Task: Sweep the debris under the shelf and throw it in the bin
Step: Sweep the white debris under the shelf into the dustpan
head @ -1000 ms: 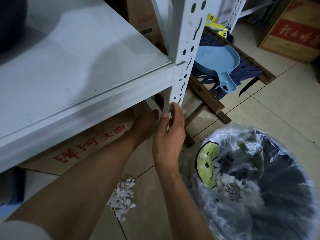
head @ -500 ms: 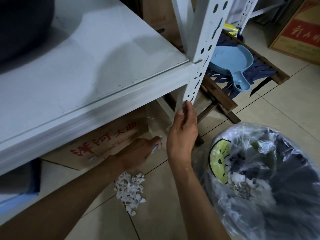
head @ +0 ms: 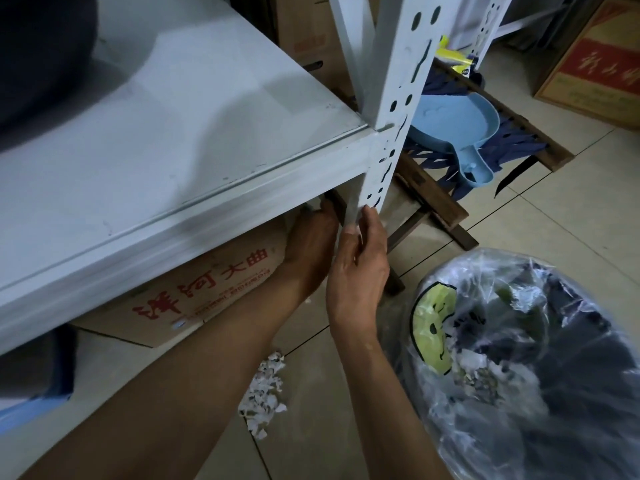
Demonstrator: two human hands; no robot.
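Observation:
A small pile of white paper scraps (head: pixel 265 393) lies on the tiled floor in front of the white metal shelf (head: pixel 173 150), partly behind my left forearm. My left hand (head: pixel 310 244) reaches under the shelf's lowest board, next to the corner post (head: pixel 391 133). Its fingers are hidden there, so I cannot tell whether it holds anything. My right hand (head: pixel 360 271) grips the bottom of that post. The bin (head: pixel 540 261), lined with a clear plastic bag and holding some scraps, stands to the right of my right arm.
A cardboard box with red characters (head: pixel 207 289) sits under the shelf. A light blue dustpan (head: pixel 453 123) rests on a wooden folding stool (head: pixel 433 199) behind the post. Another cardboard box (head: pixel 595 64) stands at the far right on the tiles.
My left hand was out near the scraps half a second ago and has gone back up under the shelf beside the post. My right hand has stayed on the post.

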